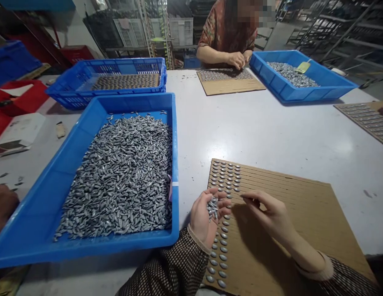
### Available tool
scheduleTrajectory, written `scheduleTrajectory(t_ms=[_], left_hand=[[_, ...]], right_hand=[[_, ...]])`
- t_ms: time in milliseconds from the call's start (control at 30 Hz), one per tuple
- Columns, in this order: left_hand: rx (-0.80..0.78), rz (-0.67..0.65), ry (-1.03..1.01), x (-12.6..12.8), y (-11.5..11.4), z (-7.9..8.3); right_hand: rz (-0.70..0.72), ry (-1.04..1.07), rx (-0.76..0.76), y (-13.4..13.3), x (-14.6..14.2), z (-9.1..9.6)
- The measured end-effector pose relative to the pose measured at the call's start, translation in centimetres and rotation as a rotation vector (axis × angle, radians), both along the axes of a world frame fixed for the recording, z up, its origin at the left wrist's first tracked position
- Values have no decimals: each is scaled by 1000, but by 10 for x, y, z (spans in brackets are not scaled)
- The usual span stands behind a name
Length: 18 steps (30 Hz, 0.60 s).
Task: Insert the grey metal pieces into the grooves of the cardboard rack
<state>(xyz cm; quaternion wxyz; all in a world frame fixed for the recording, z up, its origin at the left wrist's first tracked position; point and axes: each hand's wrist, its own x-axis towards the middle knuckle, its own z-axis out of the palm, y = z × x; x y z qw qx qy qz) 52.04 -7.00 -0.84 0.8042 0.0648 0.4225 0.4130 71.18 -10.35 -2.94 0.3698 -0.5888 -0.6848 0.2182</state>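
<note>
A handful of pieces (212, 207) is cupped in the left hand (205, 220), fingers curled about it, above the left edge of the board (302, 222), part of which is hidden by a sleeve (175, 269). On the right hand (271, 216), thumb and forefinger are pinched together over the board; whether a piece is caught cannot be made out.

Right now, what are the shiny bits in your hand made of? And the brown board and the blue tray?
The bits in the left hand are probably metal: dull silver-grey, with small glints. The board looks like cardboard or fibreboard: matte brown, ridged in rows. The tray is likely plastic: smooth, slightly glossy blue, with moulded walls.
</note>
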Motion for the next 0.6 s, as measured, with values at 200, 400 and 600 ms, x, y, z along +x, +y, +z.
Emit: scheduleTrajectory(t_ms=[200,400,600], left_hand=[[-32,-60,-38,2,-1,7],[-3,-84,6,3,-1,7],[-10,-84,5,2,-1,8]], right_hand=[[40,-239,135,11,7,-40],[63,-360,168,13,5,-41],[77,-416,158,14,7,-39]])
